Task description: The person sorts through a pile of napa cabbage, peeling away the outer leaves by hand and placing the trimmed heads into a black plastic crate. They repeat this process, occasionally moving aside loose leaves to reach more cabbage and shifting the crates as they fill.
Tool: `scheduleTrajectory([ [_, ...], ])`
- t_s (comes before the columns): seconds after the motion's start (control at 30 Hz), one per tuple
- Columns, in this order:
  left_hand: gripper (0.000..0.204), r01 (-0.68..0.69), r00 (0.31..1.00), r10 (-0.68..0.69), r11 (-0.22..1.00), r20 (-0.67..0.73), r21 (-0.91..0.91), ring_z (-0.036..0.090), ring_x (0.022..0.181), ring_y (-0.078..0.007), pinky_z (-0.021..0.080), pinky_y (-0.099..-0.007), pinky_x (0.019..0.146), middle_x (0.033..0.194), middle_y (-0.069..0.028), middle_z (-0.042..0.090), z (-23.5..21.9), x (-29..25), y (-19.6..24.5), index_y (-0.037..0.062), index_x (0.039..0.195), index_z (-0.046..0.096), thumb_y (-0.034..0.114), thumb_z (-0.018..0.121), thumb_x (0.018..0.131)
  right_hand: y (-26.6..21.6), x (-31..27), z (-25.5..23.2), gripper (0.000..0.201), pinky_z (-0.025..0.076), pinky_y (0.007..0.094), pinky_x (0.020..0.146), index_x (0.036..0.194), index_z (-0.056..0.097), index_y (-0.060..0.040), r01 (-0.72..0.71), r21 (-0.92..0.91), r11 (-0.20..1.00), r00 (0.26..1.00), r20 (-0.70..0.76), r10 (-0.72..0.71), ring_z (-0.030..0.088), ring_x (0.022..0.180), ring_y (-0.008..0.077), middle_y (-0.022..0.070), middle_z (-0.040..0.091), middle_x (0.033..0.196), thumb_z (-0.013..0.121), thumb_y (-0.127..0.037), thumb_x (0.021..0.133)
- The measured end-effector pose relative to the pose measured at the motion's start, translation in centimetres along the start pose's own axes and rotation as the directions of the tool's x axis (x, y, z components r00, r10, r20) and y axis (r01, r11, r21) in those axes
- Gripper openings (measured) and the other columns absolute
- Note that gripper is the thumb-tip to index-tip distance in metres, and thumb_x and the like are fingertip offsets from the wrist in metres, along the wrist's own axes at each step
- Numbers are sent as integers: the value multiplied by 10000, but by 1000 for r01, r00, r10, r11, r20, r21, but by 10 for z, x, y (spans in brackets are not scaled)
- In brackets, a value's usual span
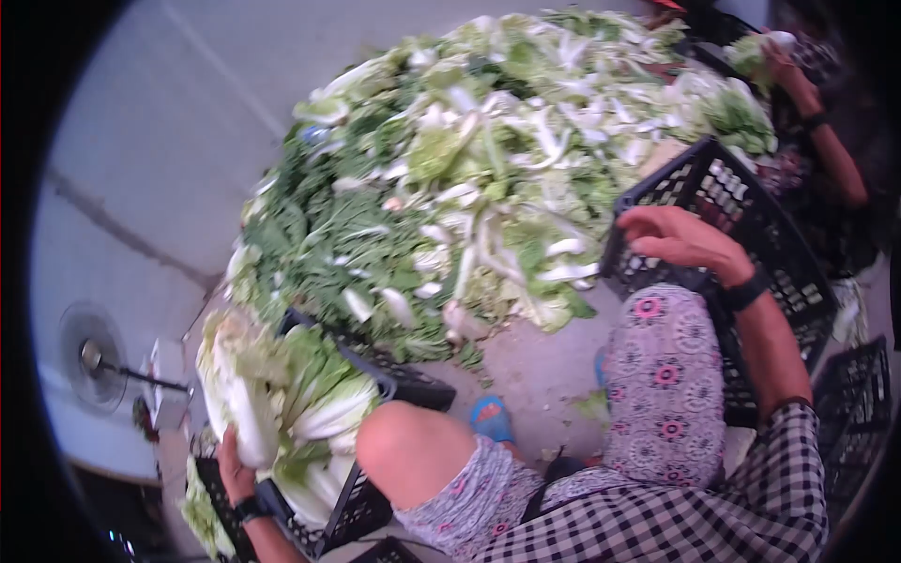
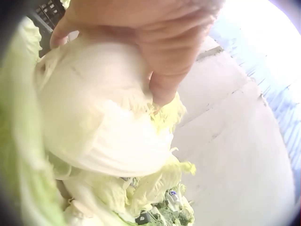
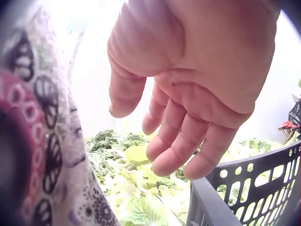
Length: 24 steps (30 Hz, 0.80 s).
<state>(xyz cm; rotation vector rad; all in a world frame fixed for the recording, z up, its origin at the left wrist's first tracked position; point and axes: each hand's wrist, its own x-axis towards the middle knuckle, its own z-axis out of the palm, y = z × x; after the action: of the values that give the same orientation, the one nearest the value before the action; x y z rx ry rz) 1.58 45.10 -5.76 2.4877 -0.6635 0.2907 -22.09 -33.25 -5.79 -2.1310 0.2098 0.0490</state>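
Head view: a seated person in floral shorts and a checked shirt works beside a heap of cut greens [image 1: 469, 159] on a concrete floor. No brand, label or legible writing appears in any view. The left hand [image 1: 235, 469] grasps a napa cabbage [image 1: 249, 403] lying on top of a filled black crate [image 1: 352, 507] at the person's left knee. The right hand [image 1: 680, 239] hovers with fingers relaxed and slightly bent, holding nothing, just above the rim of an empty black crate [image 1: 751, 216] (tilted, near the right knee).

Left wrist view: only here do the fingers [image 2: 164, 89] show pressing round the cabbage's pale base [image 2: 99, 127].

Right wrist view: the slack palm [image 3: 197, 89] hangs above the crate wall [image 3: 254, 193]; whether it touches cannot be told. A second person's arm [image 1: 826, 141] and a fan [image 1: 94, 357] appear in the head view alone.
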Motion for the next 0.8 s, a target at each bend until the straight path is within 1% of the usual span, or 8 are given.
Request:
scheduleTrajectory([
  [0.07,627,92,995,-103,940,-15,-328,435,1216,-236,363,-364,1020,1363,-124,411,4,16,46,32,1371,359,13,615,799,-12,-4,-4,521,440,298,867,1204,497,21,-2,20,1000,999,-49,3,544,985,156,87,575,1033,622,-296,810],
  [0.13,537,179,955,-298,570,1,-802,421,1248,-241,368,-394,1032,1397,-100,383,11,44,131,47,1399,304,123,520,914,-10,4,-12,553,449,310,864,1202,498,21,60,55,997,995,-86,-55,552,969,177,109,579,1024,643,-323,794],
  [0.17,501,262,888,-440,256,129,-931,480,1199,-261,421,-425,984,1345,-106,453,8,69,140,67,1368,365,302,475,940,-13,9,-11,580,446,314,869,1213,493,13,103,69,992,988,-120,-95,551,969,180,119,578,1034,658,-339,783],
  [0.2,497,282,824,-542,137,166,-950,553,1109,-276,461,-462,929,1262,-114,535,12,97,138,80,1314,438,388,465,925,-17,9,-14,607,444,317,874,1225,487,6,127,74,989,978,-178,-113,550,970,183,129,577,1044,672,-354,773],
  [0.33,435,322,897,-274,-126,345,-938,610,1004,-327,522,-491,818,1184,-116,591,46,141,250,84,1242,508,359,427,915,-83,11,-6,688,415,354,953,1284,450,-20,220,-228,949,932,-239,-273,538,1089,270,161,553,1168,723,-273,706],
  [0.47,479,488,866,-36,-159,499,-858,587,1062,-299,490,-498,890,1219,-135,566,96,159,314,51,1295,447,367,400,938,-128,19,14,1001,275,421,1091,1414,268,-115,546,-630,553,611,-152,-777,331,1308,340,182,350,1403,815,-200,580],
  [0.6,516,689,724,178,-152,667,-708,592,1056,-284,514,-464,858,1246,-137,542,144,159,390,60,1333,395,405,384,950,-159,30,48,1099,197,495,1107,1425,221,-150,571,-743,348,534,15,-845,270,1329,355,161,263,1442,845,-215,523],
  [0.8,891,674,617,404,173,675,-719,604,955,-245,514,-401,828,1185,-151,546,162,158,423,27,1354,326,746,242,834,-141,58,37,900,391,421,1002,1328,346,-64,727,-469,501,471,-189,-861,494,1155,332,193,486,1230,793,-229,566],
])
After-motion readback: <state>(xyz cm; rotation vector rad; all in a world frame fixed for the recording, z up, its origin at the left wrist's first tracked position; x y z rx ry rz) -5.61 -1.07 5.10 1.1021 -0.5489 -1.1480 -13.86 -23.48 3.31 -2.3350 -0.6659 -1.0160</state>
